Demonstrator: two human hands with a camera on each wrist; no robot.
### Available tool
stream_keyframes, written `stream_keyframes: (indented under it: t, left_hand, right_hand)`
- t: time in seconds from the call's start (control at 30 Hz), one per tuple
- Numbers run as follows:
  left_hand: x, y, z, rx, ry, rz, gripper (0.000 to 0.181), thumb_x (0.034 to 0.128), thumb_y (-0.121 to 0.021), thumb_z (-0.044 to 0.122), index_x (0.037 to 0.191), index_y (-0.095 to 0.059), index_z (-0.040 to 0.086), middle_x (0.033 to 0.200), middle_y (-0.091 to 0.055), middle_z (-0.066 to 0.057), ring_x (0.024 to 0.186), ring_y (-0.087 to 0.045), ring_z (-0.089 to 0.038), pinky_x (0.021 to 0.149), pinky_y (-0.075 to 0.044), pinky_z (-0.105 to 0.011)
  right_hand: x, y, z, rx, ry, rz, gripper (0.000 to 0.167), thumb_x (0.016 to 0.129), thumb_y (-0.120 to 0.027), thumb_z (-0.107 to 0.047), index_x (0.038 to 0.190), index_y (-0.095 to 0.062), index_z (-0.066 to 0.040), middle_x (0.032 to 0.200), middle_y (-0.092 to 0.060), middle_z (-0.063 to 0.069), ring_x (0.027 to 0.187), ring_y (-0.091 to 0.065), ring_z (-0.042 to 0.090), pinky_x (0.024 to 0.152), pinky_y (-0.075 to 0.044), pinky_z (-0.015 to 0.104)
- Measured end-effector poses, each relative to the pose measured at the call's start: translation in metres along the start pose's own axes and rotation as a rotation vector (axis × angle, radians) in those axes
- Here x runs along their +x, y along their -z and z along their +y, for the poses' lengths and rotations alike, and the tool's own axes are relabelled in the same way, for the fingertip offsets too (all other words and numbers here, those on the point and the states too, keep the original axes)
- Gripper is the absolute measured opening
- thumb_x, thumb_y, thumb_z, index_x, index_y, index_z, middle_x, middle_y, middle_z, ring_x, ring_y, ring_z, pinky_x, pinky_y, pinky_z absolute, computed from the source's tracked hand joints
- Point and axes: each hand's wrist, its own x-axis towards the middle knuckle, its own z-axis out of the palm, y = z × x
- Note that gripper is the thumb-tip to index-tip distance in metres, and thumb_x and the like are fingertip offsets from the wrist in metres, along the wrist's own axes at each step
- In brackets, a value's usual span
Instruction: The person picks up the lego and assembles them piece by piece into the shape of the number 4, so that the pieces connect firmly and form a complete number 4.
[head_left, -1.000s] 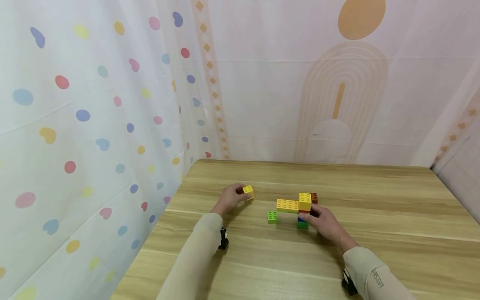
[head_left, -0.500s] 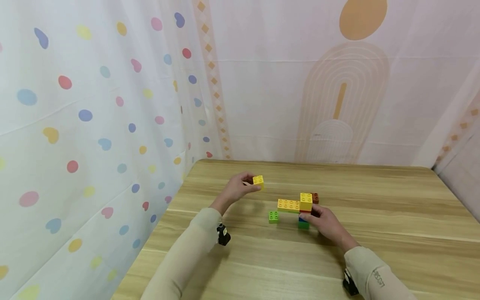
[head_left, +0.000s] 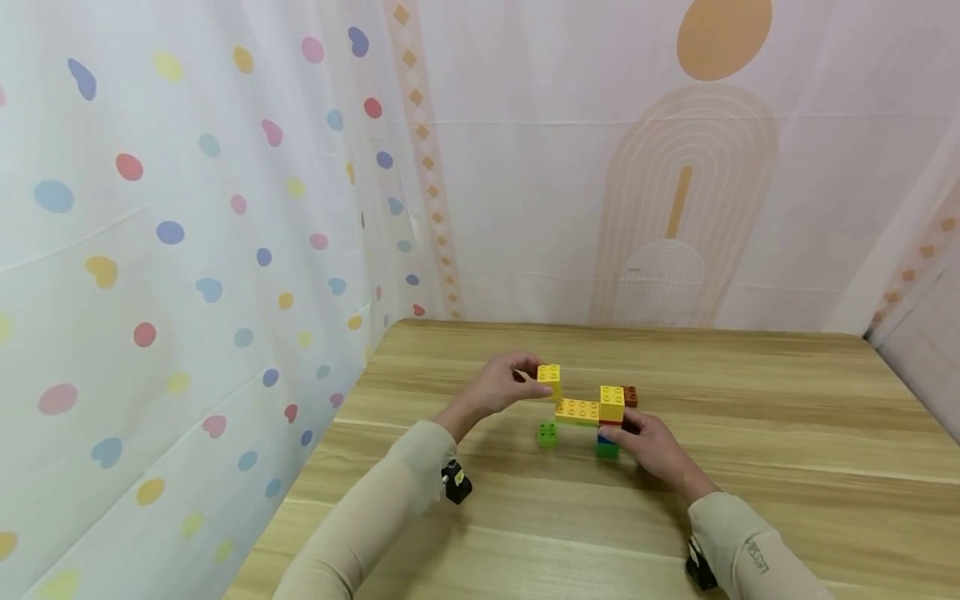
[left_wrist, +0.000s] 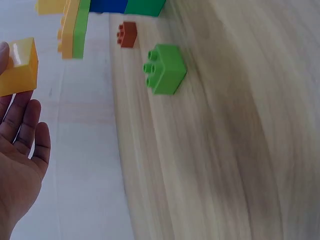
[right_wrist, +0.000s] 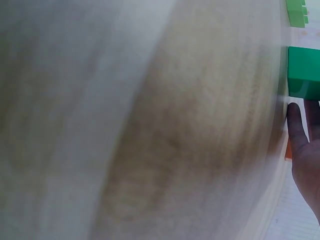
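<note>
In the head view, the left hand (head_left: 498,387) pinches a yellow brick (head_left: 549,382) above the worktop (head_left: 525,533), just beside the end of an orange plank (head_left: 577,411). The plank juts toward the worktop's left edge from a stack (head_left: 611,407), which the right hand (head_left: 654,450) grips between thumb and fingers. A light green brick (head_left: 547,435) lies near the plank's end; a brown brick (head_left: 632,395) lies beyond the stack, nearer the far edge.

In the left wrist view, the thumb (left_wrist: 3,56) presses the yellow brick, apart from the plank.

In the right wrist view, fingers (right_wrist: 296,122) lie by the stack's dark green base (right_wrist: 304,72).
</note>
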Motion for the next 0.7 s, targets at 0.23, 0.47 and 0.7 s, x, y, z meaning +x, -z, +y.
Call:
stream_keyframes:
  t: [0.23, 0.47, 0.7]
  left_hand:
    - [-0.001, -0.014, 0.002, 0.053, -0.012, -0.012, 0.028, 0.0858, -0.080, 0.026, 0.110, -0.070, 0.015, 0.100, -0.065, 0.001, 0.086, -0.061, -0.017, 0.074, -0.052, -0.031]
    - [-0.002, -0.022, 0.002, 0.079, -0.005, -0.033, 0.030, 0.0853, -0.081, 0.027, 0.112, -0.070, 0.017, 0.100, -0.065, 0.001, 0.085, -0.060, -0.018, 0.073, -0.052, -0.031]
    - [0.000, -0.026, 0.000, 0.099, -0.032, -0.030, 0.031, 0.0852, -0.080, 0.029, 0.112, -0.070, 0.016, 0.098, -0.065, 0.003, 0.090, -0.058, -0.017, 0.075, -0.050, -0.030]
  right_hand:
    - [0.000, 0.000, -0.001, 0.003, 0.004, -0.008, 0.057, 0.096, -0.064, -0.042, 0.138, -0.056, -0.004, 0.131, -0.061, 0.014, 0.117, -0.055, 0.025, 0.098, -0.045, 0.045]
    - [-0.001, 0.000, -0.002, 0.018, 0.009, -0.011, 0.056, 0.096, -0.064, -0.041, 0.139, -0.056, -0.005, 0.131, -0.061, 0.013, 0.117, -0.055, 0.025, 0.098, -0.045, 0.045]
    - [-0.002, 0.000, 0.000, 0.011, 0.027, 0.001, 0.055, 0.097, -0.064, -0.040, 0.138, -0.056, -0.005, 0.130, -0.061, 0.013, 0.116, -0.056, 0.025, 0.097, -0.046, 0.045]
